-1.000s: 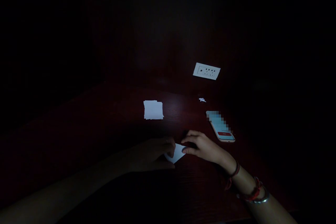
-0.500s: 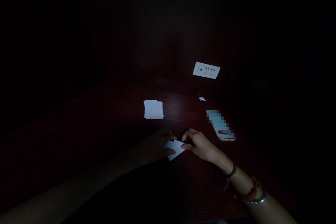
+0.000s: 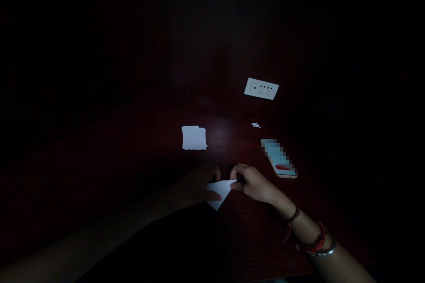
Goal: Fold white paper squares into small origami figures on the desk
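A white piece of paper [image 3: 223, 191], showing a triangular outline with its point toward me, is held between my two hands above the dark red table. My left hand [image 3: 202, 184] grips its left side, thumb lying across the face and fingers curled behind the upper edge. At the upper right corner my right hand [image 3: 249, 182] pinches the paper between thumb and fingers. Just beyond my hands lies a stack of white square papers [image 3: 194, 138], its edges uneven.
To the right rests a phone [image 3: 279, 159] with a lit, blurred screen. A small white scrap [image 3: 255, 125] lies near the wall, below a white socket plate [image 3: 261, 89]. The dark red table [image 3: 229, 150] fades into darkness on both sides.
The paper has turned and tilted, so its lower point sits a little nearer to me and its top edge runs more level. Both hands have shifted only slightly.
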Motion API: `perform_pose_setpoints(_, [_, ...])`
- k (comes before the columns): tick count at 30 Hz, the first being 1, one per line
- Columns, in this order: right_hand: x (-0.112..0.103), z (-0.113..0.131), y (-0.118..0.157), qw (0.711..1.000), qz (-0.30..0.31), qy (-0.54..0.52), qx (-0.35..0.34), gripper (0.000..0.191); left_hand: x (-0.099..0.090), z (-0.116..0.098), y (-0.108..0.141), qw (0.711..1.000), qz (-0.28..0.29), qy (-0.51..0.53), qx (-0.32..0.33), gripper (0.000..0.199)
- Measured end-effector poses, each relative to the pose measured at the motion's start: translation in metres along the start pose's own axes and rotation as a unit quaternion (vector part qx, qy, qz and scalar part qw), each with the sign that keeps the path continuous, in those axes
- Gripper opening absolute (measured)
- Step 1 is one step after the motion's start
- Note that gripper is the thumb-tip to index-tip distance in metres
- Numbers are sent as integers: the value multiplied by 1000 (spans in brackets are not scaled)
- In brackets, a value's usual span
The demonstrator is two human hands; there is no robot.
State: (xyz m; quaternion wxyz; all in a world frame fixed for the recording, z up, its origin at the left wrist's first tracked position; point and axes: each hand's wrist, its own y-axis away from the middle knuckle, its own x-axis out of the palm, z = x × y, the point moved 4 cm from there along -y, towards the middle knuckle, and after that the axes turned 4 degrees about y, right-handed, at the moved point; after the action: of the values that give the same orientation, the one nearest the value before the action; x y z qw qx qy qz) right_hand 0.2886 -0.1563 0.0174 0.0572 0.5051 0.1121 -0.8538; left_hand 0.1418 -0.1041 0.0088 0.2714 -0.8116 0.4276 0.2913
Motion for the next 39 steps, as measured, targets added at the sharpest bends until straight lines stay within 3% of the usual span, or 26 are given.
perform_pose_setpoints(6, [0, 5, 0, 999, -14, 8, -40, 19, 3, 2, -4, 999, -1, 7, 44, 38])
perform_pose_setpoints(10, [2, 6, -2, 997, -35, 37, -50, 15, 6, 9, -6, 997, -16, -18, 74, 22])
perform_pose_setpoints(15, [5, 6, -6, 994, -45, 71, -68, 16, 7, 15, -9, 997, -34, -48, 54, 7])
perform_pose_setpoints(19, [6, 5, -5, 990, -42, 99, -89, 17, 7, 13, -10, 996, -33, -61, 49, 10])
perform_pose_setpoints(29, [5, 11, 5, 966, -38, 194, -165, 20, 7, 3, -7, 985, -13, -135, 106, 14])
perform_pose_setpoints(39, [7, 16, 12, 931, -12, 305, -201, 23, 2, 13, 2, 973, 9, -154, 170, 19])
